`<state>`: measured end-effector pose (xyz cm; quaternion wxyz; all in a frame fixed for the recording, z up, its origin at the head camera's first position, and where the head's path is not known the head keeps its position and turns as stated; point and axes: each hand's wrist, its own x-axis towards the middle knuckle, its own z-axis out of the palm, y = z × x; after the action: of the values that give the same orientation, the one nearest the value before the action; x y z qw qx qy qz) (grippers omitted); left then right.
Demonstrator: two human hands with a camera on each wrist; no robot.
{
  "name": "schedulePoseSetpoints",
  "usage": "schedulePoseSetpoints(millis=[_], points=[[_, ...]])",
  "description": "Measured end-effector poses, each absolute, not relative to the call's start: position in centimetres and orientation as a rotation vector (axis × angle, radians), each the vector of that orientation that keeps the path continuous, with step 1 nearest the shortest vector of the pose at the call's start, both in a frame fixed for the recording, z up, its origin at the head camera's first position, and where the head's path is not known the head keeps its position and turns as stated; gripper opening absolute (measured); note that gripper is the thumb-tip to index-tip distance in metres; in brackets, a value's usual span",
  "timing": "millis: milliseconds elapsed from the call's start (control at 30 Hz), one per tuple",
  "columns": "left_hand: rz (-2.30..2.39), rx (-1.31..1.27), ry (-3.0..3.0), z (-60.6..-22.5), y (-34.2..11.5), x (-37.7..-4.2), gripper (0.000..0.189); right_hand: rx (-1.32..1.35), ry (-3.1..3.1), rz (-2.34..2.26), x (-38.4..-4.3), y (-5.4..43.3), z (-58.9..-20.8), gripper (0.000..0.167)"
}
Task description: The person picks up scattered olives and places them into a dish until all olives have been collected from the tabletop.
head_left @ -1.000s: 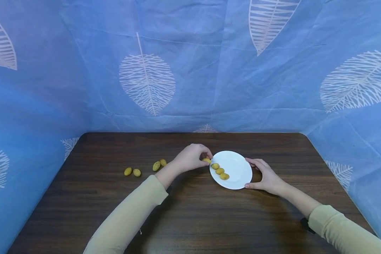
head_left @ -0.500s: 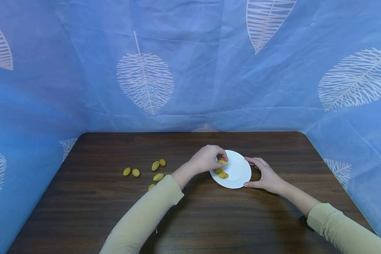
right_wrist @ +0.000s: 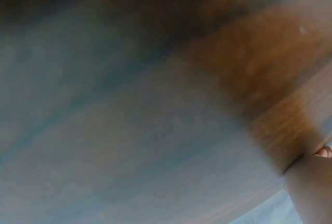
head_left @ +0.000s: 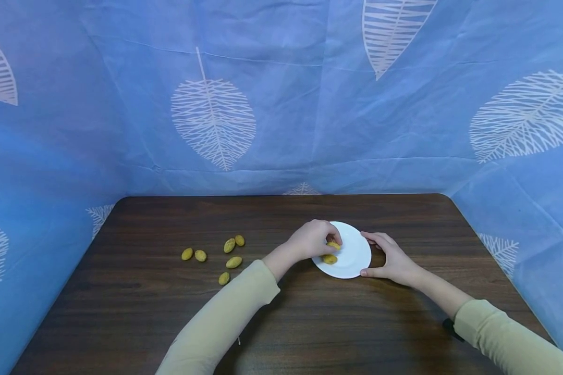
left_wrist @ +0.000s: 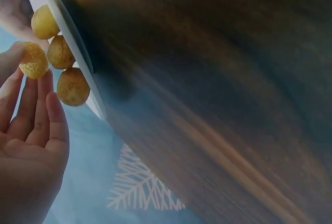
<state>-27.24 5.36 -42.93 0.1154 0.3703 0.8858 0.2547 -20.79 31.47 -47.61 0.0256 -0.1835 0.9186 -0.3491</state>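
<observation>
My left hand (head_left: 314, 240) reaches over the left part of a round white plate (head_left: 356, 255), pinching a small yellow oval fruit (left_wrist: 35, 60) between thumb and fingers. In the left wrist view three similar fruits sit in a row on the plate: one near the top (left_wrist: 45, 22), a middle one (left_wrist: 61, 52) and a lower one (left_wrist: 73, 86). From the head, the left hand covers part of that row. My right hand (head_left: 394, 263) holds the plate's right rim, thumb at the near side and fingers at the far side. Little of this hand shows in the right wrist view.
Several more yellow fruits lie on the dark wooden table (head_left: 338, 323) to the left, among them a far one (head_left: 240, 240) and a near one (head_left: 223, 278) beside the left sleeve (head_left: 230, 312). Blue cloth (head_left: 281, 130) with white leaf prints hangs behind the table.
The left hand has moved right, from the plate's left edge to above the plate, carrying the pinched fruit. Fruits behind the left forearm have come into sight. The right hand stays at the rim.
</observation>
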Motion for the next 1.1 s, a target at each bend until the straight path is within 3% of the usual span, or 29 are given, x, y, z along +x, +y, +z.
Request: schedulePoseSetpoints(millis=[767,1100], points=[[0.521,1.112,2.586,-43.8,6.9,-27.4,0.013,-0.572,2.842,-1.099,-20.7,31.6,-47.8,0.097],[0.733,1.106,2.541,-42.0,5.4,-27.5,0.014,-0.554,2.841,-1.071,-20.9,31.6,-47.7,0.096]])
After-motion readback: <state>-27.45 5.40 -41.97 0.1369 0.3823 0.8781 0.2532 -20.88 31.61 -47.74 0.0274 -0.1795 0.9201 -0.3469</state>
